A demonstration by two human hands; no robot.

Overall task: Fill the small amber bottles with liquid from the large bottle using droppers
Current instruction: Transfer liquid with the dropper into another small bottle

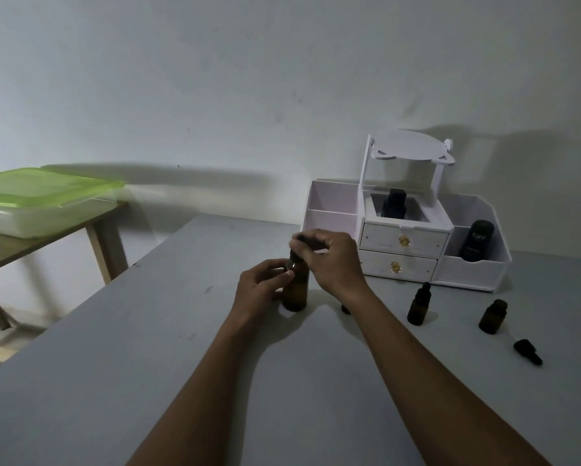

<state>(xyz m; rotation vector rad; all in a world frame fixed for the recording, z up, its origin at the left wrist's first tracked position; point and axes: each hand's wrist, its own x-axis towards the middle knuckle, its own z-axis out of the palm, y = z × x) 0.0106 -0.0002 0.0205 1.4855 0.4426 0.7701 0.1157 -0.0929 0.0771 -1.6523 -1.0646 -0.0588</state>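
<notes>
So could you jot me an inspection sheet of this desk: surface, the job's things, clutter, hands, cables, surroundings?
Surface: grey matte table, a few dark marks.
Job's things: large amber glass bottle upright; small amber bottle with black dropper cap; small uncapped amber bottle; loose black dropper cap lying flat.
Clutter: white plastic drawer organiser holding a black labelled bottle.
Hands: left hand steadies the large bottle; right hand pinches its black dropper top.
Cables: nothing seen.
Surroundings: green-lidded plastic box on a wooden side table; bare wall.
</notes>
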